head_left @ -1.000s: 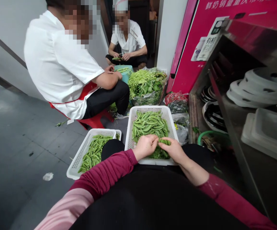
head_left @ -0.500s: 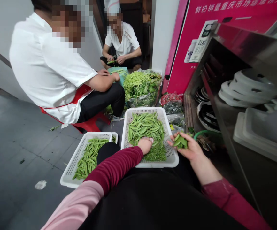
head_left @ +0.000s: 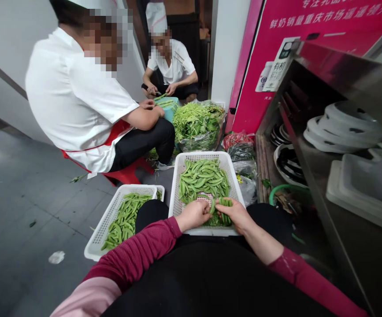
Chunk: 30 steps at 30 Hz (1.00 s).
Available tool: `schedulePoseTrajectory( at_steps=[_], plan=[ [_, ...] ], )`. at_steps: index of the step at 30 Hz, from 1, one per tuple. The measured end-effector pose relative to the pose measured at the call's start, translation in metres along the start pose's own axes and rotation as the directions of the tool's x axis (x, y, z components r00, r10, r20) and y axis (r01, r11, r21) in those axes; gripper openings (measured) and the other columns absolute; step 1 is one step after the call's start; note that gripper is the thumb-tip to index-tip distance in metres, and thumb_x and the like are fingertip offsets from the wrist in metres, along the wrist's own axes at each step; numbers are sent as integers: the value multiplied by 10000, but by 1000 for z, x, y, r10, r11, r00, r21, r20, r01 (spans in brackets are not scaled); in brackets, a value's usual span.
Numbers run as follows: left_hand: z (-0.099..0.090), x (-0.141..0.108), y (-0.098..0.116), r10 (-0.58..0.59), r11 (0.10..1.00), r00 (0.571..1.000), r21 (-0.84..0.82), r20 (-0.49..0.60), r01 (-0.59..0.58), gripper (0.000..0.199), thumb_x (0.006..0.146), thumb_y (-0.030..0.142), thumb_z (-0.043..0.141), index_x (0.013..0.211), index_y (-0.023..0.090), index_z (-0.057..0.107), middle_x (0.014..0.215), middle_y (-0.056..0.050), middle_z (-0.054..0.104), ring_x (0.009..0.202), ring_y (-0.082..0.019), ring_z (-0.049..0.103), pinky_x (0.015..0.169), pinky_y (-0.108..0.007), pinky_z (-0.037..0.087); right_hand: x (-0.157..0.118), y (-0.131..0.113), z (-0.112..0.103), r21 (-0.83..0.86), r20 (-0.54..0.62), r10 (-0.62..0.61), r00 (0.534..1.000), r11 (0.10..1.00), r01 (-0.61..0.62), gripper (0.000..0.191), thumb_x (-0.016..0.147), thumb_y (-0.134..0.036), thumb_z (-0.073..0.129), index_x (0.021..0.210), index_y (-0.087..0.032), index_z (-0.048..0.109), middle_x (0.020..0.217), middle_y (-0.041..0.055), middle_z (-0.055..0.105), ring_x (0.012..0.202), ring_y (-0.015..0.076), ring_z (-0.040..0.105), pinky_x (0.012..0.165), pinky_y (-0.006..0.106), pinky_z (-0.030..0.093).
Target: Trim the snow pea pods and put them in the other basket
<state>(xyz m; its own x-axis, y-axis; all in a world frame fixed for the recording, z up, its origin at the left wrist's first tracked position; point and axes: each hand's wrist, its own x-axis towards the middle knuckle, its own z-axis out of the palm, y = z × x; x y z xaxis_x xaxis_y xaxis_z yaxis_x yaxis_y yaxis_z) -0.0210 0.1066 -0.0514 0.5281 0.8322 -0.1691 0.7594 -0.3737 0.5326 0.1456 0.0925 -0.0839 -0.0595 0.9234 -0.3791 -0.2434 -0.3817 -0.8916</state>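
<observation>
A white perforated basket (head_left: 174,193) rests across my lap, holding a heap of green pea pods (head_left: 204,176) at its far side and small green trimmings (head_left: 215,220) near its front edge. My left hand (head_left: 194,215) is closed on a pea pod (head_left: 212,206) above the basket's near half. Just right of it, my right hand (head_left: 237,215) has its fingers wrapped round a bunch of pea pods (head_left: 224,204). The two hands are close together. Lower left, a second white basket (head_left: 95,235) holds more pea pods (head_left: 126,218).
A person in white (head_left: 81,97) sits on a red stool (head_left: 127,174) at the left; another person (head_left: 171,66) squats behind. Beyond my basket stands a bag of leafy greens (head_left: 199,123). A metal shelf (head_left: 309,176) with white containers and a green basket (head_left: 278,188) are at the right.
My right hand has come left over the basket and its palm has turned inward, with the pods still in it. My left hand has risen from the heap with a pod.
</observation>
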Motion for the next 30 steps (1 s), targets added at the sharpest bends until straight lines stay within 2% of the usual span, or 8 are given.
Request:
schedulePoseTrajectory(
  at_steps=[5, 8, 12, 15, 19, 23, 27, 30],
  plan=[
    [8, -8, 1, 58, 998, 988, 7, -140, -58, 91, 709, 229, 560, 734, 160, 506, 739, -6, 523, 668, -118, 479, 595, -208, 348, -5, -4, 3, -93, 10, -94, 996, 991, 94, 355, 548, -324, 730, 826, -154, 589, 641, -18, 597, 534, 112, 524, 531, 239, 419],
    [6, -11, 3, 85, 995, 985, -43, -152, -92, 97, 715, 231, 561, 763, 158, 520, 760, -14, 529, 694, -125, 488, 621, -215, 368, -10, -8, 3, -312, -7, -213, 977, 929, 200, 326, 601, -321, 678, 870, -158, 591, 712, 12, 624, 618, 151, 560, 605, 279, 443],
    [-9, -13, 14, 79, 978, 973, -173, -217, -118, 149, 762, 269, 502, 851, 156, 539, 768, -15, 535, 670, -110, 487, 612, -212, 380, -16, -16, 1, -641, 134, -488, 863, 621, 451, 205, 673, -259, 596, 863, -182, 603, 837, 44, 638, 779, 197, 578, 741, 326, 436],
    [-22, -12, 23, 42, 941, 982, -323, -184, -101, 120, 766, 234, 459, 761, 150, 543, 628, 20, 509, 566, -81, 454, 541, -189, 361, -20, -22, 1, -703, 300, -585, 753, 398, 589, 164, 711, -210, 545, 865, -204, 602, 868, 48, 628, 822, 201, 572, 748, 319, 437],
    [-23, -10, 28, -91, 791, 996, -609, -20, 60, 54, 704, 167, 450, 691, 147, 498, 534, 44, 471, 432, -54, 414, 429, -166, 322, -26, -25, 4, -691, 400, -612, 682, 288, 663, 153, 733, -184, 518, 861, -214, 595, 852, 47, 620, 815, 195, 565, 736, 308, 439],
    [-4, -4, 11, -249, 605, 954, -742, 169, 289, 77, 706, 177, 416, 710, 142, 485, 511, 43, 469, 333, -39, 340, 355, -167, 270, -32, -28, 5, -632, 336, -609, 718, 419, 652, 117, 733, -214, 534, 832, -205, 595, 838, 34, 622, 801, 181, 566, 747, 293, 432],
    [14, -2, -22, -444, 782, 893, -456, 72, 425, 82, 679, 129, 446, 633, 120, 513, 486, 35, 442, 394, -57, 373, 418, -185, 310, -31, -35, -8, -578, 76, -529, 845, 667, 470, 151, 708, -304, 585, 801, -186, 601, 786, 21, 625, 717, 169, 568, 691, 275, 436],
    [9, -8, -33, -404, 862, 914, -319, 38, 394, 115, 593, 74, 523, 688, 111, 576, 596, 9, 514, 518, -83, 451, 523, -194, 367, -27, -39, -20, -516, -21, -495, 869, 750, 415, 203, 684, -341, 614, 796, -173, 604, 773, 20, 621, 701, 166, 556, 678, 272, 426]
  ],
)
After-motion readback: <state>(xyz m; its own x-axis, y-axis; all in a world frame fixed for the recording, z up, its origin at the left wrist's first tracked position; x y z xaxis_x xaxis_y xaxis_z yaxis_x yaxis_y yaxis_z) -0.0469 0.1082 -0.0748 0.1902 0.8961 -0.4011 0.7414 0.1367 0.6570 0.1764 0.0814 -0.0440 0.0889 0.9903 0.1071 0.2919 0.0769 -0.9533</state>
